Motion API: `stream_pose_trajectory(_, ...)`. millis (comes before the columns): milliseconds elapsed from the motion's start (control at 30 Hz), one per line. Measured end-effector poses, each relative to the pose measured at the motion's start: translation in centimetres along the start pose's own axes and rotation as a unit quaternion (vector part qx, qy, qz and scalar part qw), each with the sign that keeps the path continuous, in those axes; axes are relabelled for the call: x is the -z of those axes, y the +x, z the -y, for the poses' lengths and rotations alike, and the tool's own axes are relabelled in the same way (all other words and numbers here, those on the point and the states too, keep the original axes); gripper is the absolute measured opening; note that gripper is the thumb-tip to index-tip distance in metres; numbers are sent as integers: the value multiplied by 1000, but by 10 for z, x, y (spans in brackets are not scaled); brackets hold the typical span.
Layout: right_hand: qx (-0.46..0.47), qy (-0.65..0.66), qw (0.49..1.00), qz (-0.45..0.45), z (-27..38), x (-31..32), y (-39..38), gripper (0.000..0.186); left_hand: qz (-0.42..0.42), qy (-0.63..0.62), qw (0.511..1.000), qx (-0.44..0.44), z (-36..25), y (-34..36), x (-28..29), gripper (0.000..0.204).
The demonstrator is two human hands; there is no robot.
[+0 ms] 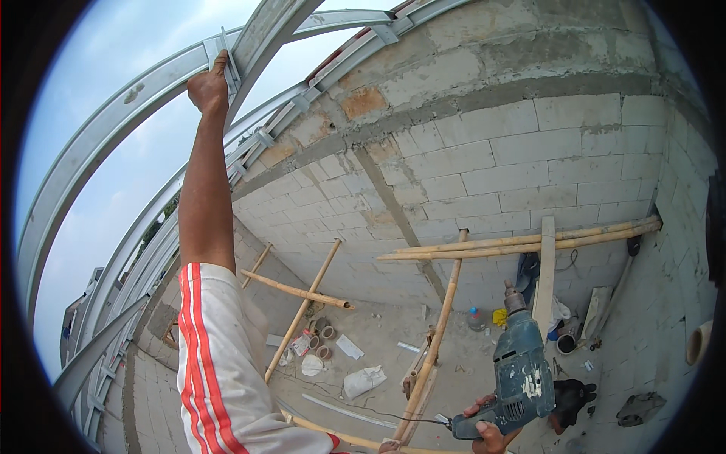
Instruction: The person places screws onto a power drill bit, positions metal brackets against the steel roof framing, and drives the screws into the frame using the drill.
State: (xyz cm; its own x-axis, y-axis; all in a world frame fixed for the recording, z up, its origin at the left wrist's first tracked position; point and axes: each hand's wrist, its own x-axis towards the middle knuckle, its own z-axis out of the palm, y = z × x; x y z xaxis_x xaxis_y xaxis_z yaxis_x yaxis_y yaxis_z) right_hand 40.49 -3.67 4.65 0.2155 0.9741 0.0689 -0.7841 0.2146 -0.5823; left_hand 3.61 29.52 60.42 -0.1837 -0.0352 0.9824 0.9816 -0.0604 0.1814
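Observation:
My left arm reaches up at the left, in a white sleeve with red stripes. My left hand [207,89] is closed on a short metal bracket [230,64] where two light steel roof channels meet; its thumb points up along the bracket. One of these is a curving steel channel [106,125], the other a steeper channel [265,53]. Low at the right, my right hand [490,435] is wrapped round the handle of a worn blue-green power drill [522,367]. The drill's chuck [514,297] points upward, apart from the steel. A cord [378,412] runs left from its handle.
A grey block wall [484,166] rises ahead. Bamboo poles [439,348] cross below me, with a wooden plank [544,265] leaning upright near the drill. Far down on the floor lie a white sack [364,382], round pots [325,342] and a water bottle [476,319].

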Motion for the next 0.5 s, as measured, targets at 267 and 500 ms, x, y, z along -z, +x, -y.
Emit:
stream_pose_trajectory(267,-54,2,998,-15,5,-38,23,76,144,-17,989,2,4,-1,3,63)
stream_pose_trajectory(500,-26,-31,999,23,18,-73,13,73,252,-184,948,68,-14,-21,38,39)
